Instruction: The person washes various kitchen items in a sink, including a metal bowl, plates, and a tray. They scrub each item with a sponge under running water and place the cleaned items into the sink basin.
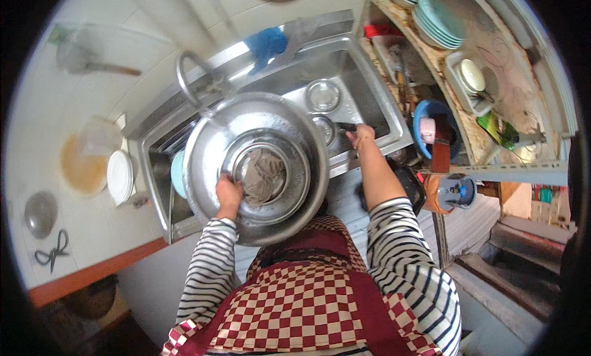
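My left hand [229, 195] grips the rim of a small metal bowl [281, 173]. A crumpled grey-brown cloth [262, 173] lies in it. That bowl is nested inside a wide metal basin [208, 139], which rests over the sink's middle and near edge. In the right-hand sink compartment, my right hand [362, 137] closes around the dark handle [346, 125] of a utensil. The handle points toward a round metal piece [325, 130], partly covered by the basin; whether the two are joined is unclear. Behind it is a round drain fitting [323, 95].
A curved faucet [187, 79] arches over the basin's back left. White plates [120, 176] and scissors [51, 251] are on the left counter. On the right, shelves hold pale green bowls [438, 23] and a blue tub [427, 113]. A blue cloth [270, 44] is at the sink's back.
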A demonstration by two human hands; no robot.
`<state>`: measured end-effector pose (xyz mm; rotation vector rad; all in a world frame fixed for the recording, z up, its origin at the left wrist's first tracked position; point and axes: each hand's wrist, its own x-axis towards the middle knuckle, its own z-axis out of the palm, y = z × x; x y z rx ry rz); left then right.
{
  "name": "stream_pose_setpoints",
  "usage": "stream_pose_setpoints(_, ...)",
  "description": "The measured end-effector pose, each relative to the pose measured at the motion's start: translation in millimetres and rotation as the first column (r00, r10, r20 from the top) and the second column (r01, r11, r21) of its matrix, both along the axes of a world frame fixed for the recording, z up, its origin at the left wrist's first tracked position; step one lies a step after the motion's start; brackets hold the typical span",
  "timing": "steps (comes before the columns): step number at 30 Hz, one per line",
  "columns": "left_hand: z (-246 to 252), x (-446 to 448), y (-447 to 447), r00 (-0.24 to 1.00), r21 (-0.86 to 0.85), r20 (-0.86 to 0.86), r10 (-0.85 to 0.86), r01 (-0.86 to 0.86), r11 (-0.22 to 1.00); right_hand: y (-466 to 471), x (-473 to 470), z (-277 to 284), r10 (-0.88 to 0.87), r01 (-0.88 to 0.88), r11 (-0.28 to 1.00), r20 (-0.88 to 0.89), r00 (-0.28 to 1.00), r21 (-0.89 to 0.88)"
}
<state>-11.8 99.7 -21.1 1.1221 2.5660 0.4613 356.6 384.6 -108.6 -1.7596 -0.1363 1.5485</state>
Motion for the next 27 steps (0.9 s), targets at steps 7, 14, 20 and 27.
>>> stream_pose_setpoints(7, 15, -11, 14, 0.994, -0.074, -0.11, -0.006, -0.002, 0.997, -124, -101, 91, 0.04, -0.8, 0.161, 0.806, 0.591, 0.579)
stream_pose_setpoints(14, 26, -23, 27, 0.991, -0.187, -0.106, -0.078, 0.057, 0.981, -242, -203, 107, 0.249, -0.987, -0.16, 0.968, -0.03, 0.011)
stream_pose_setpoints(20, 30, -37, 26, 0.994, -0.181, 0.054, -0.094, 0.103, 0.978, -231, -215, 70, 0.195, -0.99, -0.001, 0.971, -0.141, -0.144)
stream_pose_setpoints(27, 42, -44, 26, 0.971, -0.097, 0.144, -0.19, 0.205, 0.974, -236, -205, 78, 0.404, -0.99, 0.065, 0.904, 0.141, 0.126)
